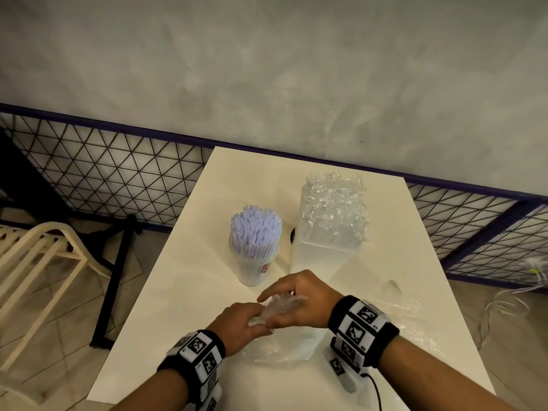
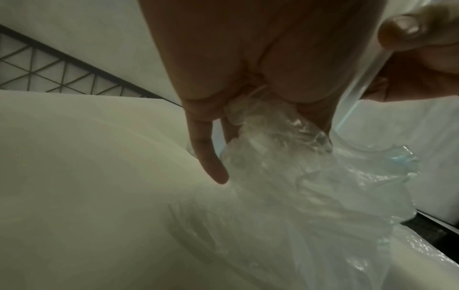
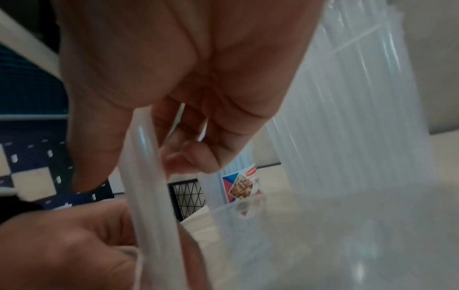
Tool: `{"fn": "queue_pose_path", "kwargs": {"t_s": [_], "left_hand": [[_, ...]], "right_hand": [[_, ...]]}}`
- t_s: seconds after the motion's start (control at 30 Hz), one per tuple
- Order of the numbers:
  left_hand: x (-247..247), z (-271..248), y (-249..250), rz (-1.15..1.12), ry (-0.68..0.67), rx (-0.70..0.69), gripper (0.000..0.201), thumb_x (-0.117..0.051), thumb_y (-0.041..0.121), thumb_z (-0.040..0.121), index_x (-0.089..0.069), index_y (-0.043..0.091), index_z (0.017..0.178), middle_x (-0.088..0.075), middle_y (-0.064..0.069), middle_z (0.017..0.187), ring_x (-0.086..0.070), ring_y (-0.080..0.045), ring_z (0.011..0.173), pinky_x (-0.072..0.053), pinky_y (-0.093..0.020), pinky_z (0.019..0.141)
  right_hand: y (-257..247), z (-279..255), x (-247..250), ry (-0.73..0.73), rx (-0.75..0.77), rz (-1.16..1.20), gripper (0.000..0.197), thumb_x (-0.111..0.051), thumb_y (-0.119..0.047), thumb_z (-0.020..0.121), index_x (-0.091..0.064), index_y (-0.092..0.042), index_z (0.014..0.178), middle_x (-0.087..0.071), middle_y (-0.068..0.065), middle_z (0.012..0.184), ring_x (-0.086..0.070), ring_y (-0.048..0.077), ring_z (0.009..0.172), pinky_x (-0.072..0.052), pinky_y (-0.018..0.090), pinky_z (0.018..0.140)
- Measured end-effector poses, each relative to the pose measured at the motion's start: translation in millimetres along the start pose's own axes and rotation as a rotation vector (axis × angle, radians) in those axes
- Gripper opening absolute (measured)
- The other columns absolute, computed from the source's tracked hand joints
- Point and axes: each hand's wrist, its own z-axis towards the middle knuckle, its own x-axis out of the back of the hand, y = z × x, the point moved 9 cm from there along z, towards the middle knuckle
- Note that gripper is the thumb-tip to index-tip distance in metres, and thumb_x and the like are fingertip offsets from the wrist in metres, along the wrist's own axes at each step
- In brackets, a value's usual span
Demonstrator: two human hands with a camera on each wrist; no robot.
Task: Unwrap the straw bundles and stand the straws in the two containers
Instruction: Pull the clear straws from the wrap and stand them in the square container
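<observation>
White desk (image 1: 189, 307) takes up the lower middle of the frame, set against a grey plaster wall (image 1: 267, 69). Along the base of that wall runs a black wire mesh fence (image 1: 112, 173) with a purple top rail, triangle pattern. At the left edge sits a cream plastic chair (image 1: 38, 247) on a tiled floor (image 1: 59, 336). Some thin cables (image 1: 510, 301) are lying at the far right.

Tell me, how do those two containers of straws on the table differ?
The round container is the shorter one and holds pale lilac straws; the square container stands taller and holds clear straws. The round one bears a small printed label, while none shows on the square one. Both are translucent, stand upright and are packed full.
</observation>
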Motion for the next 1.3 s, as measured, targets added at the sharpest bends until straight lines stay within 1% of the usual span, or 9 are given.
{"fn": "queue_pose_path", "kwargs": {"t_s": [0.1, 0.17, 0.37, 0.43, 0.57, 0.73, 0.87, 1.03, 1.3], "left_hand": [[-2.9, -0.5, 2.4, 0.014, -0.022, 0.024, 0.032, -0.058, 0.063, 0.072, -0.065, 0.040, 0.092, -0.071, 0.012, 0.101, -0.065, -0.008, 0.099, -0.050, -0.035, 0.093], [-1.1, -1.6, 6.8, 0.037, -0.018, 0.036, 0.007, -0.063, 0.052, 0.083, -0.060, 0.046, 0.083, -0.068, 0.012, 0.099, -0.064, -0.012, 0.100, -0.050, -0.031, 0.090], [2.3, 0.6, 11.6, 0.002, 0.005, 0.025, 0.027, -0.063, 0.045, 0.085, -0.054, 0.067, 0.072, -0.061, 0.022, 0.079, -0.058, -0.003, 0.083, -0.044, -0.022, 0.076], [3.4, -0.6, 9.4, -0.042, 0.016, 0.039, 0.013, -0.062, 0.056, 0.075, -0.064, 0.055, 0.088, -0.068, 0.019, 0.090, -0.063, -0.003, 0.092, -0.049, -0.026, 0.086], [3.6, -0.2, -2.4, -0.073, 0.047, 0.026, 0.075, -0.062, 0.066, 0.059, -0.056, 0.038, 0.128, -0.062, 0.020, 0.118, -0.060, -0.007, 0.107, -0.047, -0.026, 0.099], [8.1, -7.6, -5.8, -0.097, 0.055, 0.042, 0.086, -0.064, 0.056, 0.052, -0.044, 0.041, 0.135, -0.049, 0.022, 0.129, -0.054, -0.006, 0.112, -0.041, -0.015, 0.092], [19.3, -12.2, 6.5, -0.023, 0.084, -0.044, 0.061, -0.056, 0.051, 0.056, -0.047, 0.055, 0.116, -0.038, 0.024, 0.134, -0.043, 0.001, 0.126, -0.034, -0.016, 0.105], [34.1, -20.7, 14.6, 0.107, 0.215, -0.100, 0.036, -0.052, 0.055, 0.063, -0.046, 0.066, 0.097, -0.033, 0.032, 0.129, -0.046, 0.000, 0.120, -0.043, -0.030, 0.100], [54.4, -51.6, 28.3, 0.233, 0.328, -0.216, 0.047, -0.065, 0.059, 0.061, -0.059, 0.050, 0.107, -0.030, 0.026, 0.142, -0.020, 0.001, 0.138, -0.023, -0.031, 0.110]], "right_hand": [[2.1, 6.5, -2.8, -0.026, 0.022, -0.144, 0.035, -0.073, -0.051, 0.078, -0.074, -0.025, 0.102, -0.064, -0.020, 0.083, -0.061, -0.003, 0.082, -0.050, 0.017, 0.079], [6.9, 8.2, -4.7, 0.010, 0.044, -0.174, 0.044, -0.062, -0.063, 0.078, -0.073, -0.024, 0.096, -0.067, -0.010, 0.085, -0.062, 0.005, 0.079, -0.053, 0.033, 0.076], [5.0, 4.9, -10.9, 0.005, 0.121, -0.186, 0.042, -0.054, -0.057, 0.086, -0.074, -0.021, 0.092, -0.074, -0.001, 0.090, -0.068, 0.014, 0.081, -0.052, 0.038, 0.077], [3.4, 2.8, -7.8, -0.008, 0.106, -0.193, 0.047, -0.050, -0.057, 0.087, -0.074, -0.017, 0.091, -0.075, 0.002, 0.090, -0.069, 0.018, 0.080, -0.052, 0.041, 0.076], [-16.4, -15.0, 46.0, 0.101, 0.122, -0.072, 0.027, -0.063, -0.046, 0.089, -0.073, -0.022, 0.095, -0.077, 0.000, 0.095, -0.073, 0.014, 0.090, -0.056, 0.041, 0.080], [-76.2, -48.2, 155.1, 0.243, 0.142, -0.049, 0.010, -0.070, -0.022, 0.089, -0.078, -0.017, 0.093, -0.076, -0.004, 0.105, -0.071, 0.007, 0.097, -0.056, 0.033, 0.089], [-108.2, -65.2, 211.0, 0.320, 0.101, -0.084, 0.025, -0.068, -0.024, 0.085, -0.076, -0.010, 0.105, -0.075, -0.007, 0.102, -0.069, -0.002, 0.092, -0.054, 0.014, 0.079], [-102.5, -55.2, 232.7, 0.362, 0.015, -0.072, 0.025, -0.070, -0.030, 0.084, -0.076, -0.016, 0.104, -0.076, -0.007, 0.098, -0.072, 0.007, 0.089, -0.062, 0.036, 0.074], [-98.9, -42.8, 231.2, 0.379, 0.012, -0.138, 0.017, -0.073, -0.030, 0.086, -0.076, -0.021, 0.100, -0.076, -0.008, 0.093, -0.073, 0.010, 0.085, -0.062, 0.037, 0.070]]}}
